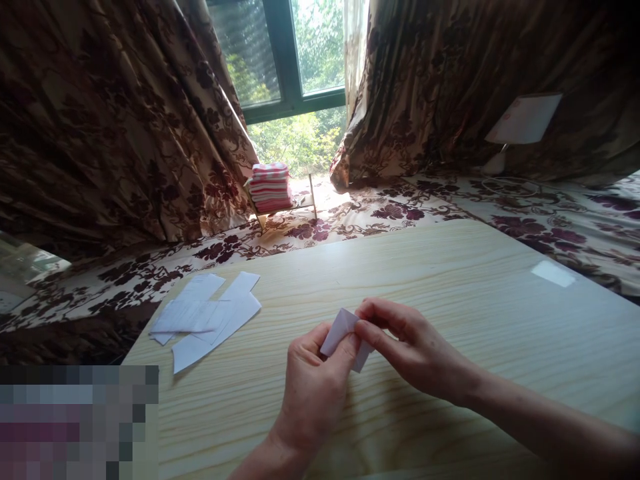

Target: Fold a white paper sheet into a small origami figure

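A small folded piece of white paper (341,331) is held just above the light wooden table (450,280), near its front middle. My left hand (313,387) pinches the paper's lower left part between thumb and fingers. From the right, my right hand (413,350) grips its upper right edge with closed fingertips. Both hands touch each other around the paper, and part of the paper is hidden behind the fingers.
Several loose white paper strips (205,319) lie at the table's left edge. A striped pink stack on a small wooden stand (273,188) sits by the window. Floral cloth (550,220) and curtains surround the table. A white lamp (523,123) stands at the back right.
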A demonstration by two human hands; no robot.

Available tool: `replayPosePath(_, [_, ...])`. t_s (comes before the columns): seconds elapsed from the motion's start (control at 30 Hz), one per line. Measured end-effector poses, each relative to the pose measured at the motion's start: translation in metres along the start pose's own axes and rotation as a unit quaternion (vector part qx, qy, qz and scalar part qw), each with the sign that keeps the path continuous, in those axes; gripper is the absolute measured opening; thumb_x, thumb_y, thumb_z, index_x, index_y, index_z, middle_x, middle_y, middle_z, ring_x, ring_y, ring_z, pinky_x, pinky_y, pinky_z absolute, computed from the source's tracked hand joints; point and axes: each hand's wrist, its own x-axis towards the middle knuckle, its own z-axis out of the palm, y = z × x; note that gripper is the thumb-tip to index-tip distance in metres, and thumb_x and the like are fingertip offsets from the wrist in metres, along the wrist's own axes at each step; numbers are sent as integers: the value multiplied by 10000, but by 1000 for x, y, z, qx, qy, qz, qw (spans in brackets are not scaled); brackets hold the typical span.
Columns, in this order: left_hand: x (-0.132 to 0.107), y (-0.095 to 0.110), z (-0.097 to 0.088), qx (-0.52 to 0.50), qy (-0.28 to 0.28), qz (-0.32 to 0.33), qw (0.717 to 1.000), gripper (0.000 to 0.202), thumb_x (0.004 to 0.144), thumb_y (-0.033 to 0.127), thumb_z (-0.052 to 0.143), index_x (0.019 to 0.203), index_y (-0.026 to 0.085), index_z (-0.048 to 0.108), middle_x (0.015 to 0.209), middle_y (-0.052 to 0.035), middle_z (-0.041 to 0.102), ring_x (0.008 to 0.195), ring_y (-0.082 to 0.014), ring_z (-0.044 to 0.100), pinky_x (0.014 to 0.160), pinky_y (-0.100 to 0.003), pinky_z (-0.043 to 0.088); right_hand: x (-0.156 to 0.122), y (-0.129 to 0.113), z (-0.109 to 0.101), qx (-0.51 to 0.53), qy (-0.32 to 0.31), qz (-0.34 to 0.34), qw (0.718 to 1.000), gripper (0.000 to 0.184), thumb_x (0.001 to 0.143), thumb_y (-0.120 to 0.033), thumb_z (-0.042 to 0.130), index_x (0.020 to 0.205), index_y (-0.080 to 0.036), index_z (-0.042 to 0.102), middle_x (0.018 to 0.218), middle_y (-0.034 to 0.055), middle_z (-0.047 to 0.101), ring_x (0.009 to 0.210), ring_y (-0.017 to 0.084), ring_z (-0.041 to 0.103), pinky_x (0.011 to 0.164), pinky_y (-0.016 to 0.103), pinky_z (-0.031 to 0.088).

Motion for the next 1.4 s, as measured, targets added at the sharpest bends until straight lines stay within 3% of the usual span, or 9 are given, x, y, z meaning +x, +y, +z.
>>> replayPosePath(0.2, [4, -6, -2, -28, 12, -20, 999, 209, 748, 325, 646, 771, 120, 685, 658, -21, 568, 687, -152, 498, 629, -238, 392, 1, 3, -2, -24, 13, 40, 999, 306, 900, -336, 420, 668, -168, 528, 598, -29, 454, 567, 103, 413, 511, 216, 337])
replayPosePath(0.37, [5, -6, -4, -59, 25, -24, 998, 210, 738, 329, 664, 758, 122, 695, 658, -29, 587, 717, -168, 523, 663, -254, 409, 2, 3, -9, -85, -29, 30, 996, 360, 898, -420, 423, 643, -174, 484, 600, -33, 435, 571, 102, 405, 517, 223, 316])
replayPosePath(0.5, [3, -3, -3, -106, 23, -33, 994, 191, 728, 309, 677, 764, 123, 704, 682, -32, 604, 716, -155, 514, 672, -250, 407, 1, 4, -9, -107, -47, -4, 993, 351, 901, -381, 430, 613, -183, 406, 574, -47, 374, 540, 90, 349, 495, 220, 287])
replayPosePath(0.6, [2, -2, -2, -128, 3, -38, 991, 182, 727, 288, 678, 785, 118, 711, 693, -35, 613, 729, -154, 517, 685, -248, 406, 1, 3, -7, -105, -43, -24, 993, 363, 909, -352, 416, 590, -187, 370, 569, -47, 351, 545, 91, 347, 508, 221, 290])
replayPosePath(0.77, [4, 1, -2, -156, 2, -75, 985, 209, 737, 286, 661, 804, 98, 722, 687, -49, 630, 718, -152, 513, 688, -250, 407, 1, 6, -8, -61, -67, 22, 996, 384, 916, -383, 387, 586, -189, 366, 576, -45, 345, 546, 93, 350, 494, 219, 287])
replayPosePath(0.93, [4, 2, -4, -180, 5, -53, 982, 250, 795, 312, 587, 791, 104, 726, 673, -48, 623, 697, -143, 490, 688, -248, 407, 2, 11, -8, -61, -62, 19, 996, 382, 932, -400, 366, 616, -187, 390, 588, -44, 394, 545, 88, 367, 504, 213, 304])
replayPosePath(1.13, [5, -2, -7, -102, 5, -50, 994, 287, 774, 357, 615, 866, 101, 704, 711, -45, 611, 699, -146, 490, 665, -243, 405, 3, 10, -9, -60, -61, 20, 996, 386, 932, -403, 362, 612, -189, 390, 594, -41, 384, 551, 92, 369, 508, 213, 315])
replayPosePath(1.3, [3, 1, -8, -11, 8, -44, 999, 272, 759, 363, 618, 779, 100, 683, 656, -22, 566, 633, -128, 454, 567, -213, 357, 3, 2, -9, -57, -54, 22, 997, 294, 906, -367, 426, 704, -174, 518, 640, -19, 492, 603, 112, 444, 541, 217, 355])
replayPosePath(1.4, [1, 4, -6, 32, -8, -12, 999, 226, 751, 327, 613, 697, 114, 667, 627, -10, 543, 604, -121, 437, 541, -210, 337, 2, 0, -8, -81, -60, 9, 995, 270, 881, -330, 470, 667, -170, 512, 609, -24, 477, 581, 108, 430, 516, 215, 341])
